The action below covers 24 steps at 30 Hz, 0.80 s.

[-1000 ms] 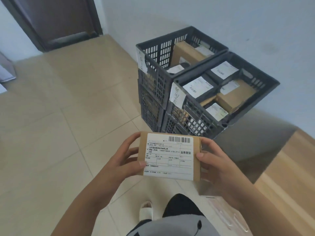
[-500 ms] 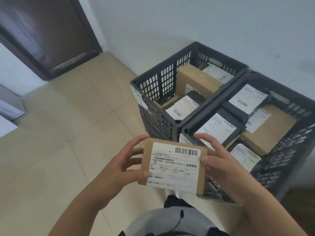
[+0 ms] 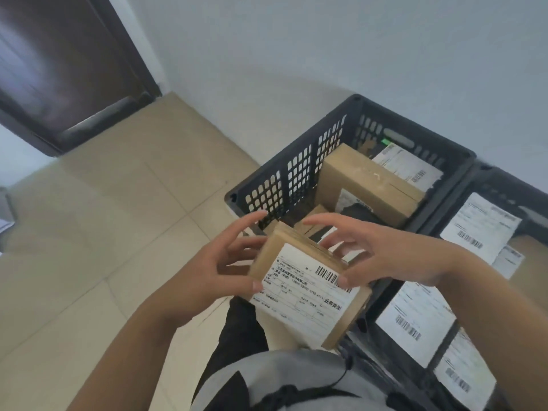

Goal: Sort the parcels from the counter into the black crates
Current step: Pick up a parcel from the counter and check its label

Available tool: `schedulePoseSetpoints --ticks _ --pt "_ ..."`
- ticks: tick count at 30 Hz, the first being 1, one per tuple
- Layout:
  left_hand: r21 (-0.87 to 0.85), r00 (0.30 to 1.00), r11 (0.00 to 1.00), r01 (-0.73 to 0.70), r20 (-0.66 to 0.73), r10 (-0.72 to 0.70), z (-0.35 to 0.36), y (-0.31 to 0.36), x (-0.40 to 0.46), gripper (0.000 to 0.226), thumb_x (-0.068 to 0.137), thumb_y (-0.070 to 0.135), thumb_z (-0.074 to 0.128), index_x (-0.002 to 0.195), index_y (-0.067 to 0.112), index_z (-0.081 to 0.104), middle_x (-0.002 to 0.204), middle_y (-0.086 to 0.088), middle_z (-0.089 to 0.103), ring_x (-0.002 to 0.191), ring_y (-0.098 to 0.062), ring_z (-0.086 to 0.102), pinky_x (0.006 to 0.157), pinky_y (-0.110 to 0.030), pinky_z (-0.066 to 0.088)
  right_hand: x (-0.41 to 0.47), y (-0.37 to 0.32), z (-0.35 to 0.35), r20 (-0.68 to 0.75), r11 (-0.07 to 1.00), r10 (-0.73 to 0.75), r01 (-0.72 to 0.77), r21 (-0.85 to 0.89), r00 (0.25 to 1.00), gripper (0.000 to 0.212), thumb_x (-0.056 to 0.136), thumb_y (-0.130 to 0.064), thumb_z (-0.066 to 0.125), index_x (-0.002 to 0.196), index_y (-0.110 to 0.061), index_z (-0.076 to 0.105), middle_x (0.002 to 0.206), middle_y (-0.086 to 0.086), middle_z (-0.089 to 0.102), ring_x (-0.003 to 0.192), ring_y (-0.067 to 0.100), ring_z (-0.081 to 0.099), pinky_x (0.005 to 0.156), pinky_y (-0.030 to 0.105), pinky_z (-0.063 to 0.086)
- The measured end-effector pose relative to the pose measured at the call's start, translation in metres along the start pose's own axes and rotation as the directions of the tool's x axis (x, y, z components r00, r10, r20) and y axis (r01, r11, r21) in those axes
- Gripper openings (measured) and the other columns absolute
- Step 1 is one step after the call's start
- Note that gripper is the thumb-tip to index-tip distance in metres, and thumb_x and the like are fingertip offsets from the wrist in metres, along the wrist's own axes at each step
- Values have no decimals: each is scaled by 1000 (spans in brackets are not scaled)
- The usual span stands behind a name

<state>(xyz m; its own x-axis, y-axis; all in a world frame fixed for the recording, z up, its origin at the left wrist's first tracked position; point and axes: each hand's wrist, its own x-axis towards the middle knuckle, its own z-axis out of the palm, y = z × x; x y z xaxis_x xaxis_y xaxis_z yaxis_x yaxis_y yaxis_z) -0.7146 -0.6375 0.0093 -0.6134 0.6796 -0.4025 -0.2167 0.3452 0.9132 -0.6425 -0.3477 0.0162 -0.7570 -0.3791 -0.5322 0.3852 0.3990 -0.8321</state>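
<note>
I hold a small brown cardboard parcel (image 3: 308, 295) with a white shipping label between both hands, just in front of the near rim of the left black crate (image 3: 284, 176). My left hand (image 3: 225, 271) grips its left edge with the thumb on the label. Gripping the top right edge is my right hand (image 3: 373, 256), fingers spread over the crate. Inside the left crate stand a large brown box (image 3: 367, 182) and other labelled parcels. The right black crate (image 3: 462, 185) holds several parcels with white labels (image 3: 480, 226).
The crates stand against a pale wall (image 3: 326, 54) on a beige tiled floor (image 3: 103, 232). A dark wooden door (image 3: 59, 63) is at the upper left. My grey shirt and dark trousers (image 3: 243, 330) fill the bottom centre.
I have moved closer to the crates, which now fill the right side. The parcel has tilted and shifted forward to the left crate's near rim, and my right hand has slid to its top edge.
</note>
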Motion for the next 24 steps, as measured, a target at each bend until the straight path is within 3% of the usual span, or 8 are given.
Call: schedulePoseSetpoints --ticks 2,4,6,8,12,17,21,24 --pt "8 1000 1000 -18 14 18 -28 8 44 82 72 25 81 139 58 48 134 15 66 126 -9 62 99 -38 55 20 -4 -13 -117 998 52 -47 43 992 88 73 -36 80 142 -63 33 131 -17 59 116 1 62 101 30 53" --pt "46 994 997 -59 -93 63 -48 12 87 63 79 32 77 135 53 54 132 16 67 125 -6 61 108 -41 49 30 -5 -18 -266 989 114 -82 126 957 92 65 -41 82 142 -57 34 128 -18 59 111 2 65 99 31 54" --pt "191 985 981 -19 -166 51 -76 11 144 52 92 33 73 138 46 53 143 11 60 134 -11 54 116 -48 42 49 0 -23 -450 954 250 -139 265 857 96 59 -44 84 142 -52 36 130 -14 58 114 9 63 105 39 51" --pt "383 988 922 65 -154 -6 -101 9 196 56 95 38 69 147 41 46 154 7 48 143 -18 43 120 -47 34 70 3 -21 -548 886 420 -196 420 723 91 70 -35 88 143 -48 36 124 -6 62 115 16 62 108 48 47" --pt "461 990 881 105 34 -135 -123 1 267 69 95 46 67 155 37 35 160 3 40 147 -21 38 117 -45 34 117 3 -6 -577 729 647 -181 661 499 82 85 -16 83 142 -48 32 125 2 64 110 23 65 104 53 51" --pt "465 983 885 28 150 -110 -115 -21 311 66 98 45 65 155 34 33 156 4 46 141 -22 48 112 -49 46 202 6 2 -579 612 764 -36 790 286 87 86 -16 82 147 -41 25 144 3 53 126 29 56 105 55 51" --pt "435 981 900 26 160 -106 -112 -41 315 56 102 35 59 153 27 36 147 -1 54 132 -24 58 95 -37 60 266 23 -8 -534 546 824 -11 838 186 102 82 -25 84 156 -36 14 146 5 50 114 24 57 89 41 55" --pt "487 986 872 -40 160 -45 -113 -47 318 56 103 36 58 153 28 34 149 0 52 132 -21 57 97 -36 59 296 34 -17 -494 502 864 -70 862 100 103 81 -32 83 156 -36 13 152 11 41 115 30 59 88 42 55"
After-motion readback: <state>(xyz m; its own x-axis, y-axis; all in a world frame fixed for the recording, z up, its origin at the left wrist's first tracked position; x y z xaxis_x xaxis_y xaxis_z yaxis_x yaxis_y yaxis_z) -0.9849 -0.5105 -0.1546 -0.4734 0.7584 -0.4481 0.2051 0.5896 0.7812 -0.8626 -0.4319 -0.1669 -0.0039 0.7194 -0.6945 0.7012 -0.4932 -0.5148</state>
